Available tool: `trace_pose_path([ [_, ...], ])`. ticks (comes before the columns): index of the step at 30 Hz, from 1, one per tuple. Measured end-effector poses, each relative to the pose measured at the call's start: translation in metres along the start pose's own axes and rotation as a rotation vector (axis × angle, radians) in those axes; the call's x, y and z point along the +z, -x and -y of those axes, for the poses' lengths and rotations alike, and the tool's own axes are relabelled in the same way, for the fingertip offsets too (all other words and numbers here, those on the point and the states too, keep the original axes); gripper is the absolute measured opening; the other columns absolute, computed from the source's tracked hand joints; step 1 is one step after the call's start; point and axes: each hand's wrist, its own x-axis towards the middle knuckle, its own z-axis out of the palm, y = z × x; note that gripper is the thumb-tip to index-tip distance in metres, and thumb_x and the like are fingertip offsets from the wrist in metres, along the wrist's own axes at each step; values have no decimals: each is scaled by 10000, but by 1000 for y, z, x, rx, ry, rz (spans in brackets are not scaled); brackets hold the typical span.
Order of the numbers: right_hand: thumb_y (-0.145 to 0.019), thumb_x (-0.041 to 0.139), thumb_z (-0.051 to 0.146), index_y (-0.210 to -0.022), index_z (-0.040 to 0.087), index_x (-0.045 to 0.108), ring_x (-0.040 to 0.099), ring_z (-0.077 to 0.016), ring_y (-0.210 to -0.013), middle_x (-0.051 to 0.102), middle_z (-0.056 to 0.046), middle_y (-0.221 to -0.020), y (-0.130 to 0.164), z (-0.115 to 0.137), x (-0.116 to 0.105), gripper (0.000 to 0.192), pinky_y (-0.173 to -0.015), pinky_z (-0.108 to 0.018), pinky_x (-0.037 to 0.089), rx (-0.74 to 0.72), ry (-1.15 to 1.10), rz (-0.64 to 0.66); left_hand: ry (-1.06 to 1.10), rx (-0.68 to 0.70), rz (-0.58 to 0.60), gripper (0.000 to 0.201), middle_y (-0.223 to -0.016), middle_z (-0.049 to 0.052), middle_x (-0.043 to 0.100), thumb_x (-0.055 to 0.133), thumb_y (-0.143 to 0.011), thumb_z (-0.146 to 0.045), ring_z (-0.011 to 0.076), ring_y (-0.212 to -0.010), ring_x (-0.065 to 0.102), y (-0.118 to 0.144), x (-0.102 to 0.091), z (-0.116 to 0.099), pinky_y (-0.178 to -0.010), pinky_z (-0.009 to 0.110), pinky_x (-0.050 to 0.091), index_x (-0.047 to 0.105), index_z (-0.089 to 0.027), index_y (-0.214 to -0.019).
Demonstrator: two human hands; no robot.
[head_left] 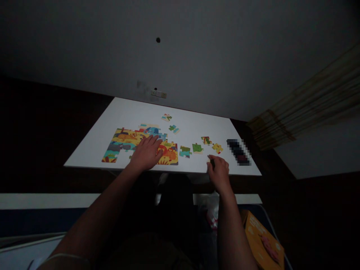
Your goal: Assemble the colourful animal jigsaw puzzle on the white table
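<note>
Left hand flat atop assembled puzzle, fingers spread.

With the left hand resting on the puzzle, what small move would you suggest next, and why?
Probably the right hand should reach forward to the nearest loose green piece: it lies just beyond that hand, beside the assembled puzzle, which the left hand steadies flat on the table.

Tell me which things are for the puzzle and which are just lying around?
For the puzzle: joined-up puzzle under the left hand; loose pieces on the white table; small piece at the right hand.

Just lying around: orange box near the floor; wall socket; curtain.
</note>
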Motion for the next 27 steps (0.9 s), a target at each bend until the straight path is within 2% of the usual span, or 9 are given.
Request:
trace_pose_path([
  [8,-1040,607,281,-1349,288,849,730,-435,-1322,787,-200,-1359,-1,7,4,393,-1178,-657,619,-110,-123,-49,20,2,-19,620,-1973,153,566,547,-1225,-427,399,-1857,496,2,-2,-1,-1565,639,340,679,-234,-1799],
  [15,-1060,602,359,-1324,282,857,730,-450,-1343,803,-204,-1432,1,12,2,375,-1144,-664,594,-60,-59,-48,19,3,-15,622,-1977,156,560,528,-1232,-436,395,-1859,490,1,1,0,-1567,634,329,671,-221,-1797],
  [22,-1025,618,364,-1328,210,853,693,-459,-1412,756,-282,-1476,-46,3,-2,413,-1246,-652,569,-20,-5,-128,27,13,-7,639,-1983,187,542,497,-1239,-424,408,-1866,475,3,-3,-2,-1567,658,332,653,-178,-1808],
  [25,-1016,622,418,-1430,176,834,652,-529,-1478,736,-336,-1560,-69,-4,-2,524,-1217,-737,548,2,58,-132,28,9,-3,657,-1980,207,539,489,-1244,-436,429,-1864,474,4,-4,-3,-1572,661,328,652,-149,-1812],
  [27,-1005,635,452,-1465,162,825,635,-575,-1492,765,-358,-1537,-79,-10,-2,576,-1184,-781,529,21,93,-112,28,4,5,661,-1980,206,539,494,-1244,-440,430,-1868,469,4,-4,-4,-1575,652,325,653,-145,-1813],
])
